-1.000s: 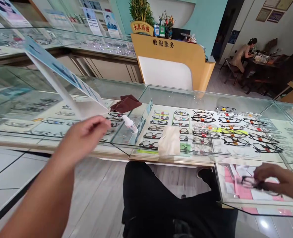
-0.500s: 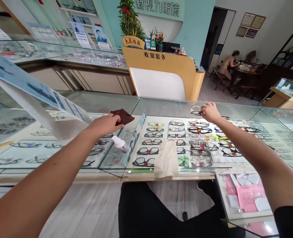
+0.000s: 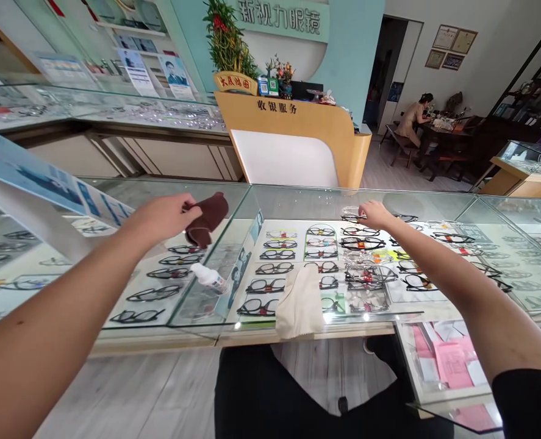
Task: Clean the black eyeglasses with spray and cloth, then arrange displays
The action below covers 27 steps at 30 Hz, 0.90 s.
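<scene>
My left hand [image 3: 164,216] is closed on a dark red cloth [image 3: 208,216] and holds it just above the glass counter top [image 3: 293,201]. My right hand [image 3: 375,214] reaches to the far side of the counter, its fingers pinched on a pair of clear-framed glasses [image 3: 353,214] that rests on the glass. A small white spray bottle [image 3: 209,278] lies on the counter below my left hand. A beige cloth [image 3: 300,302] lies at the near edge between my arms.
Rows of glasses fill the case under the glass [image 3: 343,256]. A slanted blue-and-white sign [image 3: 46,183] stands at the left. An open drawer with pink papers [image 3: 448,360] juts out at lower right. A person sits at a far table [image 3: 414,116] behind the yellow cashier desk [image 3: 293,134].
My left hand reached forward, took the dark red cloth and lifted it off the glass. My right hand rose from the drawer with glasses to the counter's far side.
</scene>
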Motion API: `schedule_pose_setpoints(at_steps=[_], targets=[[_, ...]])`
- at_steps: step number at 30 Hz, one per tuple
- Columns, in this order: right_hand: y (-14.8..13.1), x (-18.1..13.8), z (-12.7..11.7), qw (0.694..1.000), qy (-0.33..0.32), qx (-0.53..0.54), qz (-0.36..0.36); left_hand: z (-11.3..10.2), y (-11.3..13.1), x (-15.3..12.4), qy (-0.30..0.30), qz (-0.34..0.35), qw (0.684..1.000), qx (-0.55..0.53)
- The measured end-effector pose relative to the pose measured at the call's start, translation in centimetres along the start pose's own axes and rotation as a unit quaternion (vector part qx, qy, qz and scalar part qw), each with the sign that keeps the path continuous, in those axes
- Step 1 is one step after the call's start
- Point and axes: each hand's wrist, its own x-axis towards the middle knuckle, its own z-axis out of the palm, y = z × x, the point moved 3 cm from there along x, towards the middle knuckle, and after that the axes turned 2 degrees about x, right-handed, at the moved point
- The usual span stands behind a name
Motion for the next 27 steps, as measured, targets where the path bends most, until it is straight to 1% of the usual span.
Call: schedule_pose_setpoints(at_steps=[2, 4, 6, 7, 8, 10, 12, 14, 16, 18, 20, 22, 23, 25, 27], targets=[[-0.3, 0.0, -0.5, 1.0, 0.01, 0.01, 0.012, -1.9, 0.4, -0.2, -0.006, 0.003, 0.999, -0.051], [-0.7, -0.4, -1.5, 0.999, 0.034, 0.02, 0.019, -4.0, 1.2, -0.9, -0.037, 0.003, 0.992, -0.119], [-1.2, -1.6, -2.9, 0.995, 0.085, 0.054, 0.006, -6.0, 2.3, -1.9, -0.05, -0.023, 0.979, -0.199], [-1.5, -2.4, -3.7, 0.989, 0.118, 0.085, -0.012, -6.9, 3.0, -2.5, -0.048, -0.037, 0.967, -0.246], [-1.9, -3.5, -4.6, 0.98, 0.153, 0.122, -0.037, -7.7, 3.8, -3.1, -0.05, -0.044, 0.954, -0.293], [-3.0, -6.1, -6.1, 0.95, 0.207, 0.211, -0.1, -9.1, 5.6, -4.3, -0.036, -0.035, 0.926, -0.373], [-4.5, -9.1, -7.3, 0.915, 0.221, 0.304, -0.145, -10.0, 7.7, -5.6, -0.037, -0.012, 0.902, -0.431], [-6.2, -12.0, -8.1, 0.879, 0.188, 0.406, -0.167, -10.4, 10.2, -7.3, -0.068, 0.017, 0.877, -0.476], [-7.7, -14.6, -8.2, 0.834, 0.119, 0.508, -0.178, -10.2, 12.9, -9.3, -0.118, 0.061, 0.85, -0.51], [-8.7, -17.2, -7.6, 0.769, 0.034, 0.61, -0.189, -9.5, 15.9, -11.8, -0.183, 0.124, 0.821, -0.526], [-9.0, -19.8, -6.0, 0.685, -0.058, 0.704, -0.181, -8.3, 19.0, -14.8, -0.258, 0.195, 0.79, -0.522], [-8.9, -22.7, -3.6, 0.603, -0.134, 0.774, -0.14, -6.9, 21.6, -17.8, -0.312, 0.247, 0.762, -0.511], [-8.6, -24.2, -2.3, 0.571, -0.157, 0.798, -0.108, -6.1, 22.7, -19.2, -0.332, 0.262, 0.751, -0.506], [-8.1, -27.3, 0.2, 0.529, -0.172, 0.83, -0.039, -4.6, 24.6, -21.3, -0.349, 0.283, 0.744, -0.495], [-7.3, -30.2, 1.9, 0.508, -0.166, 0.845, 0.023, -3.4, 26.2, -22.7, -0.336, 0.308, 0.745, -0.487]])
